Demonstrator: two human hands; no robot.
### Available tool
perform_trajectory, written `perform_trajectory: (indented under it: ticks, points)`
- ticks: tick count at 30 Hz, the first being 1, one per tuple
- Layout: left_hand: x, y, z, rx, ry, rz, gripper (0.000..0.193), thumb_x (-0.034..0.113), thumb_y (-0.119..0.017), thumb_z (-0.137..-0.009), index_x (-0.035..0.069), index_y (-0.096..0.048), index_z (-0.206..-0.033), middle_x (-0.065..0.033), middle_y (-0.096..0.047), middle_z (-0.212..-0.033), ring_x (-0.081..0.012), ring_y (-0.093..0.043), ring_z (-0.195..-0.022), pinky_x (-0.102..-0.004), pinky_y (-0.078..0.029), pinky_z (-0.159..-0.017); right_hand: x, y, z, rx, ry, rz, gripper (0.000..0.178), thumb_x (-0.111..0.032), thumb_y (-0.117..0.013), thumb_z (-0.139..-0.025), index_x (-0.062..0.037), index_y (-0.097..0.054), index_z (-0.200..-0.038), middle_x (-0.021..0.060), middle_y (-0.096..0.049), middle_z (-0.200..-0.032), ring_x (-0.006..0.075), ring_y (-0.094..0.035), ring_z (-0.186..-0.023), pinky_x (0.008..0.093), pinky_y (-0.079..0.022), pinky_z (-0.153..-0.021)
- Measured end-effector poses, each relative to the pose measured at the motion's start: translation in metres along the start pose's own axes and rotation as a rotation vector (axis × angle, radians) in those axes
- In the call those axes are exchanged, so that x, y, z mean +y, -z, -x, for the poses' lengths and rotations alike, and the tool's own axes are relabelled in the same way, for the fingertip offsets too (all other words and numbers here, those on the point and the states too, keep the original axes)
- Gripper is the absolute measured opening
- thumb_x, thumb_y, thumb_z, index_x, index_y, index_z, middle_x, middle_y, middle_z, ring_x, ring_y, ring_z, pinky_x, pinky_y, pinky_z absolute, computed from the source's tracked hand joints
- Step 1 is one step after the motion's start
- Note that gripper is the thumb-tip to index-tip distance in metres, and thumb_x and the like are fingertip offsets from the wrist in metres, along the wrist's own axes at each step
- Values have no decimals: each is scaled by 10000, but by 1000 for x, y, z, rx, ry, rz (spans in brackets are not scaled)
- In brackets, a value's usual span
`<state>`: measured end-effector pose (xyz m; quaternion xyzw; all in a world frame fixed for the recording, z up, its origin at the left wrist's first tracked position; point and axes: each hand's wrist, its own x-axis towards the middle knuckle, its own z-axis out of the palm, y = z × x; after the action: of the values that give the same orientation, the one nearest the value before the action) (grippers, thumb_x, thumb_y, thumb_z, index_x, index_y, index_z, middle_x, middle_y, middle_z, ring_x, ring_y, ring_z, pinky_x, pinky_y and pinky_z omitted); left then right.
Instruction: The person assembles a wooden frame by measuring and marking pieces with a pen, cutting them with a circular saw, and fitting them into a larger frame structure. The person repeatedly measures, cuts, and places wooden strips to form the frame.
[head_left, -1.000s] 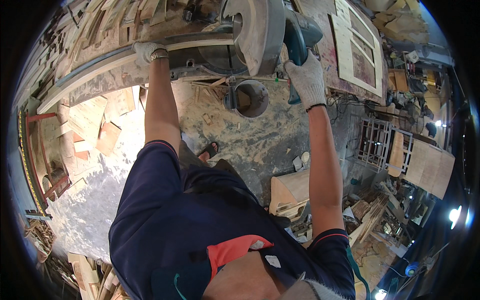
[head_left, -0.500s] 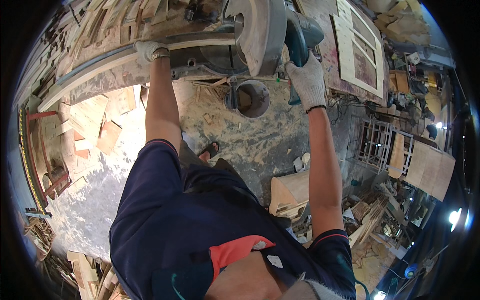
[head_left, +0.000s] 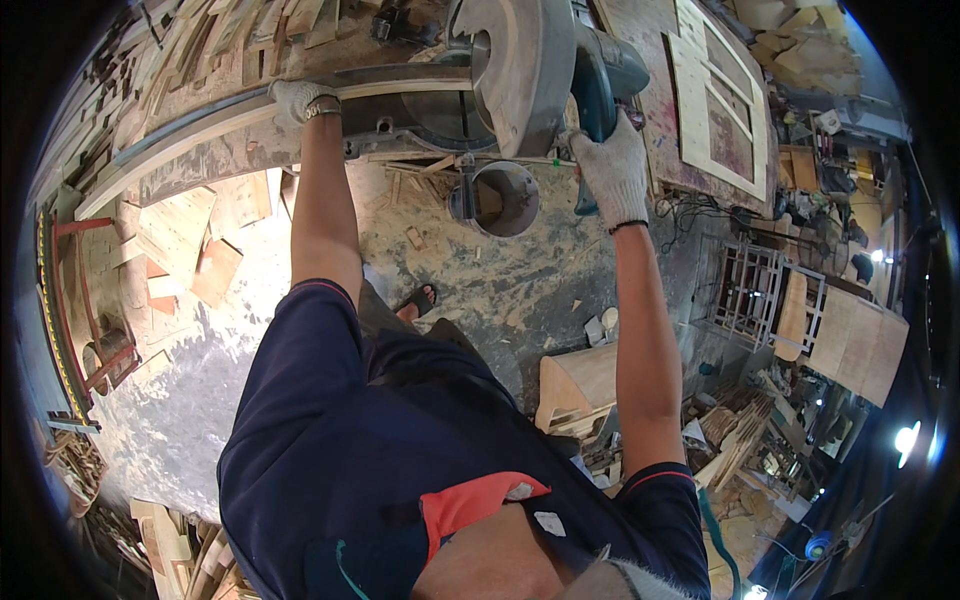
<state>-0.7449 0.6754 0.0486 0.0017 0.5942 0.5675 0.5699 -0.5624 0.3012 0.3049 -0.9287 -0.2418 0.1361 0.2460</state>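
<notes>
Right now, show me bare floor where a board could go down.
Bare floor lies between the sandalled foot and the round duct, only dusty. Crowded: offcuts left, scrap pile right. The left hand and right hand occupy the saw bench.

Saw blade hidden behind the grey guard (head_left: 515,70). Right hand (head_left: 612,165) fingers wrap the teal saw handle (head_left: 597,95), fingertips out of sight. Left hand (head_left: 298,98) covers part of the long wood strip (head_left: 190,135); palm contact unseen. Top of the saw cut off by the frame edge. Workshop clutter at the far right is too dark and small to tell.
</notes>
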Motion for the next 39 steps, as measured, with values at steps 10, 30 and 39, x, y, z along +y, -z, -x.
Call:
perform_trajectory:
  ticks: [10,30,39]
  points:
    - [13,2,20,103,16,-59,537,442,-560,-1002,-41,-711,-1181,-168,-750,-1189,-310,-688,-973,-379,-516,-869,-2,-2,6,-25,-61,35,585,-281,-767,-787,-11,-621,-1286,216,-728,-1067,379,-720,-1000,489,-553,-880]
    - [8,2,14,213,-6,-57,574,429,-638,-928,-98,-704,-1147,-245,-747,-1117,-349,-703,-911,-457,-546,-797,9,-16,13,-8,-63,29,803,-266,-752,-763,80,-522,-1450,278,-699,-1213,412,-703,-1100,489,-549,-935]
    - [4,0,3,148,13,-63,545,429,-587,-958,-68,-702,-1151,-213,-747,-1149,-323,-703,-929,-433,-542,-803,12,-27,21,10,-45,57,778,-276,-751,-741,84,-547,-1400,278,-707,-1152,417,-709,-1060,505,-557,-906]
